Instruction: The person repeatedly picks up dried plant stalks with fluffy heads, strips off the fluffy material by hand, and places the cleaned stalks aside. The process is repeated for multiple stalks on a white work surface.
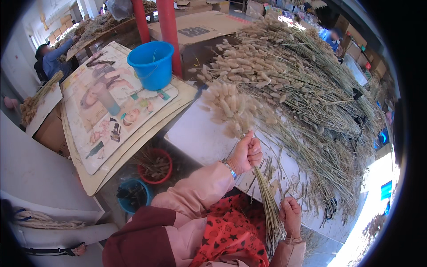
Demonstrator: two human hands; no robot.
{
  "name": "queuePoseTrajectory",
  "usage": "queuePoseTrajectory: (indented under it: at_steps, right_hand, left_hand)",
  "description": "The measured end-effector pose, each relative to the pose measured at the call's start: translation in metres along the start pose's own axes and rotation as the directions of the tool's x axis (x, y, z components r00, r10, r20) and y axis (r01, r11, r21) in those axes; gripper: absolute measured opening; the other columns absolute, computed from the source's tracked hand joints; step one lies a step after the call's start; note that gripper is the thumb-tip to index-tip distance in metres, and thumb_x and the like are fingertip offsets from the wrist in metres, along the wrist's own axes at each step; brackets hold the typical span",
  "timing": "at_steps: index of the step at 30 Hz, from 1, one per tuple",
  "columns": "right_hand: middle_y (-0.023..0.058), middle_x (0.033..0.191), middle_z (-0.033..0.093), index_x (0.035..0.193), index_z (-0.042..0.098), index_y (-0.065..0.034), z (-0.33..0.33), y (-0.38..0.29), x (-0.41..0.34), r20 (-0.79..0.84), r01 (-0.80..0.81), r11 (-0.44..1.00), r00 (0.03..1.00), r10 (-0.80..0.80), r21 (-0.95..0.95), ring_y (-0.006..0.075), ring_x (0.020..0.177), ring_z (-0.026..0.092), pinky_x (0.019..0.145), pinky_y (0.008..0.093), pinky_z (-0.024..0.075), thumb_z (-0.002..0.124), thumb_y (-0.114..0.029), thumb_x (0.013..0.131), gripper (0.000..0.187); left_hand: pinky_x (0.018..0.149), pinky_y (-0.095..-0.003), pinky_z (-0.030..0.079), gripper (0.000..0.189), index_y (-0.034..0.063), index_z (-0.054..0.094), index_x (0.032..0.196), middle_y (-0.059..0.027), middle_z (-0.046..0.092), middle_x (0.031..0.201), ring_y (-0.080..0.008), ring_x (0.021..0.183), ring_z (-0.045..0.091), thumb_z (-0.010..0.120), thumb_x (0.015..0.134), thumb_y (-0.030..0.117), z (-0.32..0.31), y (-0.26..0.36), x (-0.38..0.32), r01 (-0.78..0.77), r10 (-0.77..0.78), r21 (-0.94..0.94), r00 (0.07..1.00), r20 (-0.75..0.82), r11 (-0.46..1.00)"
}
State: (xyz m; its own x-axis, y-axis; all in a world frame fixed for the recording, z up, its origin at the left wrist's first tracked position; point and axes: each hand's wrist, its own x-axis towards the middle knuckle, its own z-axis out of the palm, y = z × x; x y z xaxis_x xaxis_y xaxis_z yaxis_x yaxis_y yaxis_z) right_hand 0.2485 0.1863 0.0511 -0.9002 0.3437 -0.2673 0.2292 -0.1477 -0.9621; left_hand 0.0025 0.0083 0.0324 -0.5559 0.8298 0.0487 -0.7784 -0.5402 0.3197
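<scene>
My left hand [247, 154] is closed around a bunch of dried bunny-tail grass [263, 187], just below its fluffy heads. The heads [230, 105] point away from me over the white tabletop [196, 131], and the stems run down across the table's near edge. Beside the lower stems is my right hand [291, 213], its fingers curled together. Whether a stem or leaf is pinched in it cannot be made out. A large heap of the same dried grass [293, 76] covers the right side of the table, with loose leaf scraps [275, 173] in front of it.
Left of the table, a blue bucket [150, 66] stands on a stack of printed boards [133, 96]. A red tub [155, 167] and a smaller blue bucket [133, 195] sit below. Red posts [169, 36] rise behind. One person [55, 60] works far left, another [330, 38] far right.
</scene>
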Motion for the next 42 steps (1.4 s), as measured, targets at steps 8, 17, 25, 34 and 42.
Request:
queuePoseTrajectory:
  at_steps: [8,17,25,34,42]
  right_hand:
    - [0.0193,0.114,0.058,0.123,0.052,-0.0046,-0.097,-0.046,-0.06,-0.324,-0.346,0.026,0.846,-0.423,-0.938,0.0394,0.095,0.06,0.079,0.044,0.0481,0.064,-0.01,0.084,0.042]
    - [0.0093,0.088,0.065,0.116,0.056,-0.002,0.065,-0.058,0.033,0.326,0.252,0.827,0.941,-0.088,-0.502,0.0186,0.077,0.064,0.068,0.0286,0.0501,0.051,-0.038,0.097,0.041]
    - [-0.0031,0.059,0.041,0.096,0.053,-0.0047,0.091,-0.037,0.018,0.538,-0.356,0.934,0.79,0.296,0.01,0.0061,0.044,0.035,0.041,0.0212,0.0307,0.044,-0.041,0.099,0.038]
    - [0.0196,0.064,0.058,0.092,0.048,-0.0042,0.096,-0.013,0.011,0.122,0.224,0.309,0.941,-0.316,-0.924,0.0356,0.053,0.06,0.045,0.0422,0.0464,0.052,-0.021,0.094,0.017]
    - [0.0153,0.074,0.06,0.084,0.048,-0.0041,0.123,0.011,0.019,0.21,0.238,0.147,0.96,-0.186,-0.96,0.0336,0.06,0.062,0.051,0.0414,0.0499,0.059,-0.025,0.089,0.024]
  left_hand:
    - [0.037,-0.0262,0.014,0.06,0.012,0.039,0.056,0.0062,0.016,0.047,-0.0092,0.04,0.017,0.037,0.095,0.057,-0.018,0.026,-0.005,-0.045,0.045,-0.008,0.996,0.072,0.999]
    - [0.037,-0.0255,0.015,0.064,0.0099,0.04,0.056,0.0044,0.02,0.045,-0.0098,0.037,0.017,0.028,0.098,0.057,0.024,-0.036,-0.014,0.181,-0.15,-0.075,0.94,0.305,0.981]
    - [0.037,-0.026,0.018,0.066,0.0039,0.052,0.064,0.005,0.018,0.046,-0.0092,0.04,0.02,0.027,0.099,0.054,0.017,-0.03,-0.022,0.221,-0.131,-0.085,0.801,0.585,0.972]
    - [0.052,-0.0231,0.034,0.046,0.0029,0.045,0.128,0.0066,0.033,0.06,-0.0078,0.052,0.036,0.055,0.094,0.032,0.031,-0.051,-0.029,0.05,-0.046,-0.04,0.995,0.09,0.998]
    - [0.039,-0.0249,0.02,0.049,0.0083,0.051,0.069,0.0068,0.02,0.046,-0.008,0.039,0.02,0.04,0.098,0.047,-0.011,-0.044,-0.053,0.114,-0.109,-0.106,0.993,0.048,0.988]
